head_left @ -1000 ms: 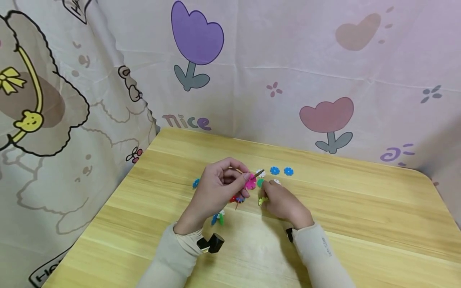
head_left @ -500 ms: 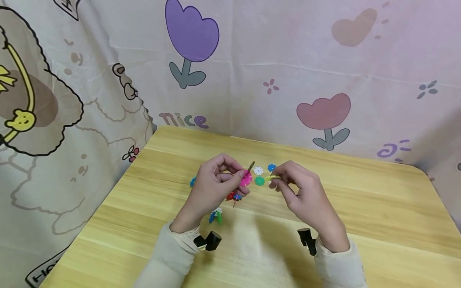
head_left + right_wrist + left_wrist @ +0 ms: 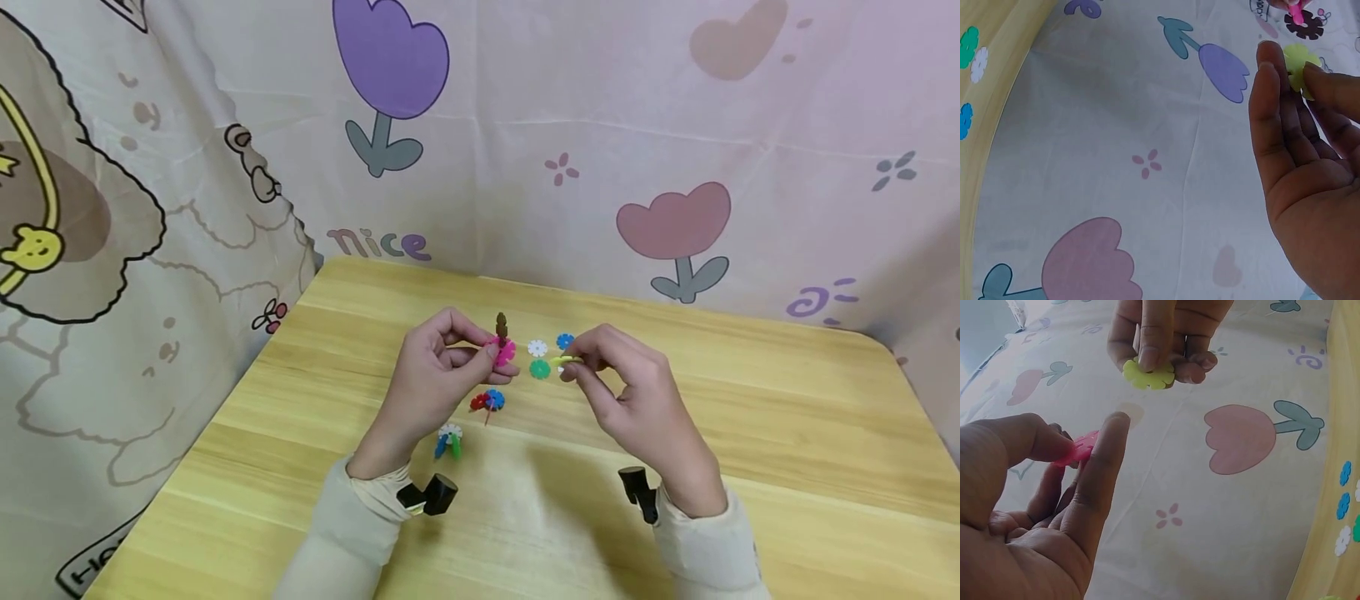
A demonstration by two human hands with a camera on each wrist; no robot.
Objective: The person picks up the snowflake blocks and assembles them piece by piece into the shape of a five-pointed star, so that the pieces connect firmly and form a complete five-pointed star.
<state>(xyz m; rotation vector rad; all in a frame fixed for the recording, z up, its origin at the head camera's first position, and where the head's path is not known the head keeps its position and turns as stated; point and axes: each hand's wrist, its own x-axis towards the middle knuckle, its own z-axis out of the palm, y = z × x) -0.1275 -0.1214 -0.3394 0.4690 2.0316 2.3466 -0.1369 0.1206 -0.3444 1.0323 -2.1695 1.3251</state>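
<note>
My left hand [image 3: 442,375] pinches a pink notched plastic disc [image 3: 507,353] between thumb and fingers, above the table. A brown disc [image 3: 502,325] joins the pink one, standing up from it edge-on in the head view and showing its round face [image 3: 1305,26] in the right wrist view. To the right, my right hand [image 3: 641,404] pinches a yellow notched disc [image 3: 1149,376] between thumb and fingertips. A small gap separates the yellow disc from the pink one. My left fingers cover part of the pink disc.
On the wooden table [image 3: 750,433] lie loose discs: white [image 3: 537,348], green [image 3: 539,368] and blue [image 3: 565,341]. Nearer stand a joined red and blue piece [image 3: 493,399] and a joined white, blue and green piece [image 3: 450,435]. Printed cloth [image 3: 510,167] hangs behind.
My right hand has lifted the yellow disc from beside the green one and moved right. My left hand has shifted slightly left and up, turning the pink disc so the brown one points upward.
</note>
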